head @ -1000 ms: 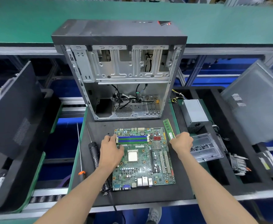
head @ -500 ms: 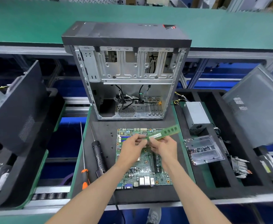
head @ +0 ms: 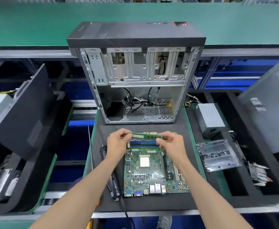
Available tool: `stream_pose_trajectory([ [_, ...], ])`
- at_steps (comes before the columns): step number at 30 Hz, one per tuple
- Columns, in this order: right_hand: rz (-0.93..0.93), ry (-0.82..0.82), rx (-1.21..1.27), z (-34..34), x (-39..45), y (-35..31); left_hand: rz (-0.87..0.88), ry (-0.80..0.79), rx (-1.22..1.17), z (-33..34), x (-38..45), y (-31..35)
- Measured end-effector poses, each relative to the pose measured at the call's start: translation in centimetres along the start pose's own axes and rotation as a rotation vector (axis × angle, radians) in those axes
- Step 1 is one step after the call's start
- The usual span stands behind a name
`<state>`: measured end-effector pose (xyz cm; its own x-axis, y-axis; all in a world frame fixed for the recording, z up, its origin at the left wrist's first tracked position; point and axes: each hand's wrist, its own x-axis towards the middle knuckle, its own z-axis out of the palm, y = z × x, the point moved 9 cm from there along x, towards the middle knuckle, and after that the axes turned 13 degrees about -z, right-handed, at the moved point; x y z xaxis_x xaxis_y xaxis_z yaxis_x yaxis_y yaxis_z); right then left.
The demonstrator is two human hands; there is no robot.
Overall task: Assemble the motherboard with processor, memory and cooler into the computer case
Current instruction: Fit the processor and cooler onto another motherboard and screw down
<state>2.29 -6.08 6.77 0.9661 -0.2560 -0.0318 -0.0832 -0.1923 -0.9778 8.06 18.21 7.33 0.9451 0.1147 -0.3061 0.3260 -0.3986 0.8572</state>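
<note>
A green motherboard (head: pixel 152 176) lies flat on the black mat, with a silver processor (head: pixel 144 161) in its socket and blue memory slots (head: pixel 143 143) along its far edge. Both my hands hold a green memory stick (head: pixel 145 136) level just above those slots. My left hand (head: pixel 119 142) pinches its left end and my right hand (head: pixel 170 142) pinches its right end. The open computer case (head: pixel 135 76) stands upright behind the board, its inside facing me. A finned cooler (head: pixel 257 174) lies in the tray at the far right.
An electric screwdriver (head: pixel 109 171) and a thin long rod (head: pixel 90 149) lie left of the board. On the right sit a grey power supply (head: pixel 208 119) and a clear plastic parts tray (head: pixel 218 154). Case side panels (head: pixel 23 113) lean on both sides.
My right hand picked the memory stick up from the mat right of the board and brought it over. Both hands now hold it level above the memory slots.
</note>
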Motion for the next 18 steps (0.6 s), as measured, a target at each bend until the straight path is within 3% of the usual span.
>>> stream_pose_trajectory([
  [4,-0.087,-0.086,-0.208,0.9,1.1,-0.3,0.016,-0.030,0.043,-0.1,0.9,-0.2],
  [12,-0.097,-0.102,-0.278,1.6,2.3,0.5,-0.137,-0.097,0.312,1.1,2.5,-3.7],
  [18,-0.120,-0.108,-0.350,2.1,2.6,0.8,-0.196,-0.137,0.314,1.3,3.1,-4.5],
])
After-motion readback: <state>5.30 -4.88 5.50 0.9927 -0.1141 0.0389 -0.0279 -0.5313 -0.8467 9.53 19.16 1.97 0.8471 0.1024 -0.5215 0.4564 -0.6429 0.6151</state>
